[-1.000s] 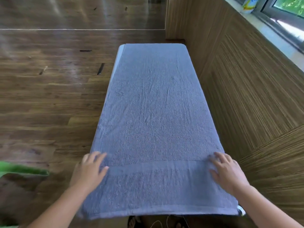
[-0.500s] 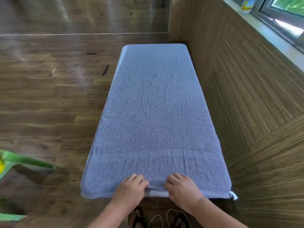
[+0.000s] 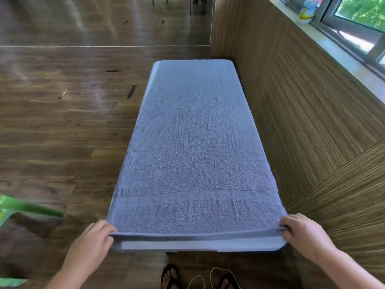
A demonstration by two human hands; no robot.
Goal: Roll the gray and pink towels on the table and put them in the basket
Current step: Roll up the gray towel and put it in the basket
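The gray towel (image 3: 193, 142) lies flat and lengthwise, covering almost the whole narrow white table (image 3: 198, 246). My left hand (image 3: 91, 245) pinches the towel's near left corner. My right hand (image 3: 302, 236) pinches the near right corner. The near hem is lifted slightly off the table edge between the two hands. No pink towel and no basket are in view.
A wood-panelled wall (image 3: 312, 122) runs close along the table's right side, with a window sill (image 3: 343, 51) above it. Wooden floor lies to the left. A green plastic object (image 3: 31, 209) sits at the lower left. My sandalled feet (image 3: 170, 276) stand below the table's near end.
My hands moved from the towel's sides to the middle of the near hem, then slid apart to its two near corners, which they now pinch and lift.
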